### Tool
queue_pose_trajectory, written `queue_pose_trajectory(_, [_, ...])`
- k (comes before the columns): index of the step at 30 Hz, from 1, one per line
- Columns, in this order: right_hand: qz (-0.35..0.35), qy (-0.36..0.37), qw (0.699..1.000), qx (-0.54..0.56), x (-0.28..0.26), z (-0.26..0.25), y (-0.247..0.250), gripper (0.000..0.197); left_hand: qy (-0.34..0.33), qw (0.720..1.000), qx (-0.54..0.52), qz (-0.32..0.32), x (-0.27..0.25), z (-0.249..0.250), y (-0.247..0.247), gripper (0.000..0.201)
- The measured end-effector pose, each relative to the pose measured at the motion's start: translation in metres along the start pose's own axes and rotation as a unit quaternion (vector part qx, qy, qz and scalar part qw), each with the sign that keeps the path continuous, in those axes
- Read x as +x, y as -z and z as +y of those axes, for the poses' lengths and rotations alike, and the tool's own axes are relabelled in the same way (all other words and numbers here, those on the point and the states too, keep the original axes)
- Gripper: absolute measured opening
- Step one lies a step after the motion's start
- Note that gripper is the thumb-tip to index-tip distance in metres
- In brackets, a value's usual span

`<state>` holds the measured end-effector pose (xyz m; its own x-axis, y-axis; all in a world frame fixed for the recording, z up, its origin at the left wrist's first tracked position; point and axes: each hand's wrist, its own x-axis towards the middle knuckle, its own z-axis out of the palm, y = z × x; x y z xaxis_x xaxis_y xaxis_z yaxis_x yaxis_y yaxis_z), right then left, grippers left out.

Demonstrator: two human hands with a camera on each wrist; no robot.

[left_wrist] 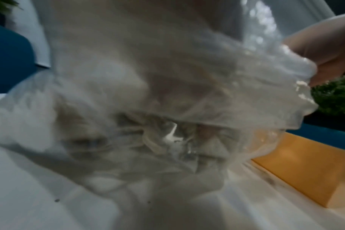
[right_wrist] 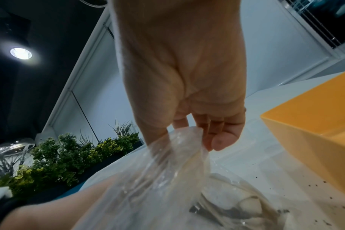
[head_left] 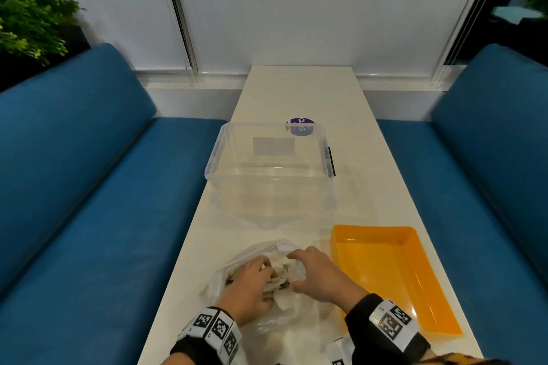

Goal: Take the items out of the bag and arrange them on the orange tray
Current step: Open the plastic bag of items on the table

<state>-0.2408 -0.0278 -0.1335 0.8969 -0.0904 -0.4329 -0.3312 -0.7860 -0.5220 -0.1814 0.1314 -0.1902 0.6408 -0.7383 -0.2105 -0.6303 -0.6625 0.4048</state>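
Because crumpled film covers them, the items inside the clear plastic bag [head_left: 267, 284] read only as pale and dark-green shapes; what they are cannot be told. The bag lies near the table's [head_left: 296, 92] front edge, without any clear long axis. The left hand [head_left: 252, 287] has its fingers curled into the bag's folds, gripping them. The right hand [head_left: 320, 275] pinches the bag's edge between thumb and fingers [right_wrist: 223, 140]. Just right of the bag sits the orange tray [head_left: 394, 272], its long axis running away from the person. Beyond stands a clear storage bin [head_left: 267, 163], partly hiding a purple sticker [head_left: 299, 121].
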Motion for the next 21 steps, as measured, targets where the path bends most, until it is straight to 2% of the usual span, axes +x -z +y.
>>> queue_pose_trajectory(4, [-0.006, -0.001, 1.0, 0.019, 0.0, -0.001, 0.001, 0.059, 0.019, 0.995, -0.09, -0.03, 0.001, 0.002, -0.004, 0.04])
queue_pose_trajectory(8, [-0.012, 0.001, 1.0, 0.029, -0.001, -0.004, 0.002, 0.06, 0.008, 0.997, 0.011, -0.071, 0.003, 0.012, -0.008, 0.046])
queue_pose_trajectory(10, [-0.007, -0.002, 0.999, 0.033, 0.0, -0.005, 0.002, 0.059, 0.012, 0.998, 0.006, -0.069, 0.004, 0.012, -0.008, 0.047])
queue_pose_trajectory(14, [0.016, -0.007, 0.997, 0.069, 0.0, -0.004, 0.002, 0.053, 0.046, 0.991, -0.096, -0.087, -0.003, 0.007, 0.014, 0.052])
queue_pose_trajectory(17, [0.044, -0.01, 0.995, 0.093, 0.0, -0.007, -0.001, 0.049, 0.069, 0.977, -0.18, -0.089, -0.011, -0.003, 0.039, 0.047])
queue_pose_trajectory(21, [0.075, -0.015, 0.986, 0.15, 0.005, -0.012, -0.007, 0.04, 0.101, 0.935, -0.335, -0.065, -0.018, -0.017, 0.065, 0.044])
